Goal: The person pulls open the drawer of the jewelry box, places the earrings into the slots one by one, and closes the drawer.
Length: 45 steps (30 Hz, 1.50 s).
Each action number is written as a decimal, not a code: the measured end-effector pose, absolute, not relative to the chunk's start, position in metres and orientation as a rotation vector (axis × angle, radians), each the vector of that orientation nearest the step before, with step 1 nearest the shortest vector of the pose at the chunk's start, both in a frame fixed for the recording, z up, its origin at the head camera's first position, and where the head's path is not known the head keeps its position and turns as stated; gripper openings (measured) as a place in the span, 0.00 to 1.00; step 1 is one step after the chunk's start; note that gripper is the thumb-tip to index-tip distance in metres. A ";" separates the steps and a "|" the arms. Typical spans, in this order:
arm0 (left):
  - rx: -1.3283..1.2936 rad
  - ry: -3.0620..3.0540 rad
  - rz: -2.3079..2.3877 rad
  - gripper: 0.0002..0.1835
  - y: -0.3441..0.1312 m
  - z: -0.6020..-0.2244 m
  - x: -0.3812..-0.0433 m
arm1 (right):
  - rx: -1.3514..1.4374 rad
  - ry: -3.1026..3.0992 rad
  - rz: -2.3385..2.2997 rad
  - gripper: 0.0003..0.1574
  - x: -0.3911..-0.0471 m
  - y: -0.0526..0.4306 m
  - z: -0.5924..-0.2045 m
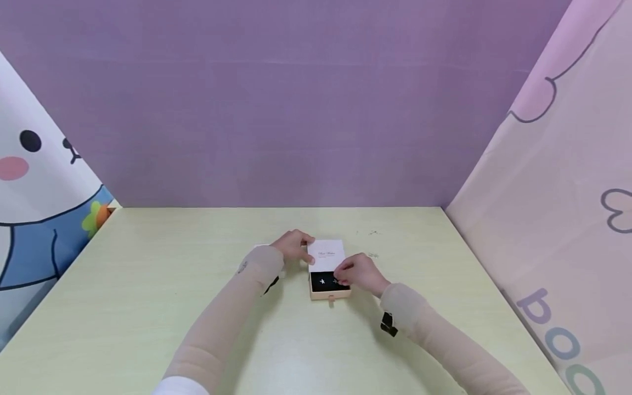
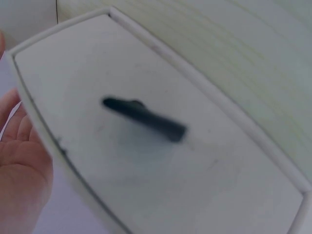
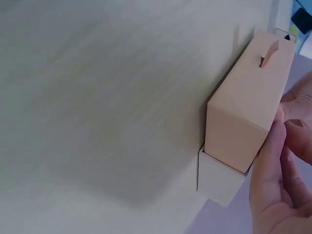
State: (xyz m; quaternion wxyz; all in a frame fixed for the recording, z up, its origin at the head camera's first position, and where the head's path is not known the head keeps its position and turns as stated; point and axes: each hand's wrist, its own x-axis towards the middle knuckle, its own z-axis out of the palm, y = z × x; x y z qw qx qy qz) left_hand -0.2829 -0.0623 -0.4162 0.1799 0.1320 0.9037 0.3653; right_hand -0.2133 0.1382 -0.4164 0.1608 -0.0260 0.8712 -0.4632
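In the head view a small jewelry box stands mid-table: a white printed sleeve [image 1: 326, 255] with a peach drawer [image 1: 329, 295] pulled out toward me. A star-shaped earring [image 1: 322, 281] shows on the drawer's black insert [image 1: 316, 287]. My left hand [image 1: 293, 246] holds the sleeve at its left side, thumb and fingers apart. Over the drawer's right part, my right hand [image 1: 364, 273] has its thumb and fingertips together at a second small star, mostly covered by them. The right wrist view shows the drawer's pull tab [image 3: 269, 53] and those fingers [image 3: 270, 170] behind the drawer.
Another white box with a dark pull tab [image 2: 144, 119] fills the left wrist view, close to my left wrist. Small thin items [image 1: 373, 255] lie on the table [image 1: 148, 307] beyond my right hand. A purple backdrop [image 1: 276, 109] and printed side panels [image 1: 553, 219] border the table.
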 end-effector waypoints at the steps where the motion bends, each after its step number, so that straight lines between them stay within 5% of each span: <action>1: 0.366 2.556 1.033 0.36 -0.063 -0.417 -0.283 | -0.078 2.470 -1.356 0.06 -0.213 0.140 -0.417; 21: 0.374 2.579 0.997 0.37 -0.063 -0.417 -0.285 | 0.014 1.940 -1.796 0.23 -0.174 0.158 -0.415; 45: 0.366 2.585 1.000 0.37 -0.059 -0.418 -0.282 | 0.297 1.643 -1.931 0.22 -0.155 0.137 -0.442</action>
